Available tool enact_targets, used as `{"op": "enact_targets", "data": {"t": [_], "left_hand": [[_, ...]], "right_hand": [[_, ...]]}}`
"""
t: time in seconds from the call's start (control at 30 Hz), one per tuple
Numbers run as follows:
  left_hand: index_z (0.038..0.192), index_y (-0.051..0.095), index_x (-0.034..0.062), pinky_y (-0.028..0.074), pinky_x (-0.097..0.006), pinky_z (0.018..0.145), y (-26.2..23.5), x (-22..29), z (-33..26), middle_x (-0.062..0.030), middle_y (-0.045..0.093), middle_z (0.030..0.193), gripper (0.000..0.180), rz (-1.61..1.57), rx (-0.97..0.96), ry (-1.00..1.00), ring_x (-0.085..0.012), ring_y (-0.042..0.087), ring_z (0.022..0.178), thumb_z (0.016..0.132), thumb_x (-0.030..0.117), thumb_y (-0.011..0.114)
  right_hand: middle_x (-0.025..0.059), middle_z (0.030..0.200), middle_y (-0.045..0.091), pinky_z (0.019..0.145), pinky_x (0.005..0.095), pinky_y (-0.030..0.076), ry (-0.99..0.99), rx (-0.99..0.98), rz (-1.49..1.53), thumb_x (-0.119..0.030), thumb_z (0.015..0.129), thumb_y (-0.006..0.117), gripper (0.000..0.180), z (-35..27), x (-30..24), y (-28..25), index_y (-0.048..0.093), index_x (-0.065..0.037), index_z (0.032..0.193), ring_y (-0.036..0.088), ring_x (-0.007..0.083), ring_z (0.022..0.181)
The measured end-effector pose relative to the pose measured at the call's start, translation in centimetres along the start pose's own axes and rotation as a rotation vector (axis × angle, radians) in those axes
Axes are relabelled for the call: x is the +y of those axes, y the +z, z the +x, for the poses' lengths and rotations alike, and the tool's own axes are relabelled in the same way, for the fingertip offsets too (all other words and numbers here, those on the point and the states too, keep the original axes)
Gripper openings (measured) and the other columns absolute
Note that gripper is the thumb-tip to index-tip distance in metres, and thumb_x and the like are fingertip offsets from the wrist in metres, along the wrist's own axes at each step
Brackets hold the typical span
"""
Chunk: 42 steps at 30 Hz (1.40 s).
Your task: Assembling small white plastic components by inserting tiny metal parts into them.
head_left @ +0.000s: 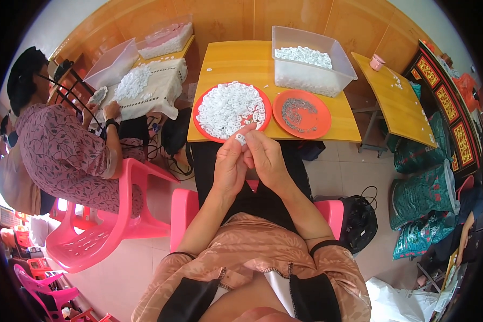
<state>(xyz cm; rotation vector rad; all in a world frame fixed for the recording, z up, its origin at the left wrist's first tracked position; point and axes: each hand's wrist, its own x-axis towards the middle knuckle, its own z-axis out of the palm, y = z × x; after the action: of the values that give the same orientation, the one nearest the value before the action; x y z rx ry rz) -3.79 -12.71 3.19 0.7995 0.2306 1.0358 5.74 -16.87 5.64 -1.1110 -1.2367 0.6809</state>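
Note:
My left hand [231, 167] and my right hand [265, 159] meet just off the table's near edge. Between their fingertips is a small white plastic piece [240, 139] with holes in it; both hands pinch it. Right beyond them stands a red round tray [195, 119] heaped with similar white pieces [228, 107]. To its right, an orange-red plate [315, 126] carries a loose pile of small grey metal parts [292, 114], too small to name exactly.
A clear plastic bin [311, 80] full of white pieces stands on the yellow table [236, 59]. At left, a person [72, 145] works at a cloth-covered table [166, 86] beside a pink chair [126, 214]. Green sacks [421, 193] and a black bag [359, 222] lie at right.

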Motion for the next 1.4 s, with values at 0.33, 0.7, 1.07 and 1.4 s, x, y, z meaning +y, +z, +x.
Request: {"op": "enact_targets", "data": {"t": [0.33,0.7,1.07,1.4], "left_hand": [[0.125,0.049,-0.005,0.044,-0.019,0.067,-0.4,0.1,-0.4,-0.0049,0.06,0.1,0.053,-0.009,-0.034,0.019,-0.0066,0.051,0.068,0.092,0.036,0.053],[0.125,0.048,-0.0035,0.046,-0.027,0.084,0.0,-0.2,-0.8,-0.0091,0.058,0.113,0.05,-0.028,-0.032,0.053,-0.0135,0.057,0.094,0.093,0.034,0.053],[0.123,0.051,-0.002,0.047,-0.024,0.071,-0.8,-0.4,-1.2,-0.0026,0.058,0.091,0.044,-0.116,-0.031,-0.005,-0.0103,0.056,0.076,0.092,0.03,0.055],[0.121,0.053,-0.0034,0.044,-0.02,0.064,0.4,-0.7,-1.3,0.0001,0.056,0.084,0.041,0.029,0.066,0.062,-0.0066,0.051,0.068,0.093,0.026,0.055]], "right_hand": [[0.0018,0.055,0.047,0.047,0.0224,0.034,0.139,-0.053,0.227,-0.037,0.1,0.034,0.049,-0.3,-0.1,-0.4,0.054,0.001,0.076,0.043,0.0073,0.05],[-0.0001,0.054,0.045,0.041,0.0189,0.023,0.305,-0.155,0.495,-0.042,0.099,0.032,0.049,-0.5,0.1,-0.9,0.051,-0.003,0.076,0.034,0.0044,0.043],[-0.0023,0.056,0.042,0.039,0.0193,0.022,0.374,-0.2,0.599,-0.04,0.099,0.038,0.043,-0.8,0.3,-0.9,0.056,-0.002,0.09,0.034,0.0042,0.043],[-0.0026,0.051,0.04,0.039,0.0208,0.02,0.335,-0.178,0.552,-0.033,0.096,0.048,0.038,-0.8,0.6,-0.7,0.05,-0.007,0.069,0.029,0.0038,0.041]]}}
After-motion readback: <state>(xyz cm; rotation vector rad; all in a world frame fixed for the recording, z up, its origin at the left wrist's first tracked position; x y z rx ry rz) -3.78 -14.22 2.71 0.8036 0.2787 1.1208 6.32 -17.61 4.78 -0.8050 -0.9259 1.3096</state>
